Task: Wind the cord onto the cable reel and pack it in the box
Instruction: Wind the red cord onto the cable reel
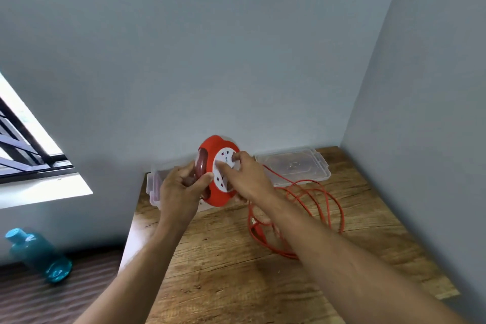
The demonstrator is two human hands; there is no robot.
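A red cable reel (210, 147) with a white socket face is held upright above the wooden table (236, 271). My left hand (181, 192) grips its handle side. My right hand (244, 179) has fingers pressed on the white socket disc. The orange cord (326, 200) lies in loose loops on the table to the right, partly hidden by my right forearm. A clear plastic box (153, 187) stands behind my left hand, mostly hidden. Its clear lid (294, 166) lies flat at the back right by the wall.
Grey walls close the table on the far and right sides. A window (26, 150) is at the left. A teal bottle (39, 255) lies on the dark floor left of the table.
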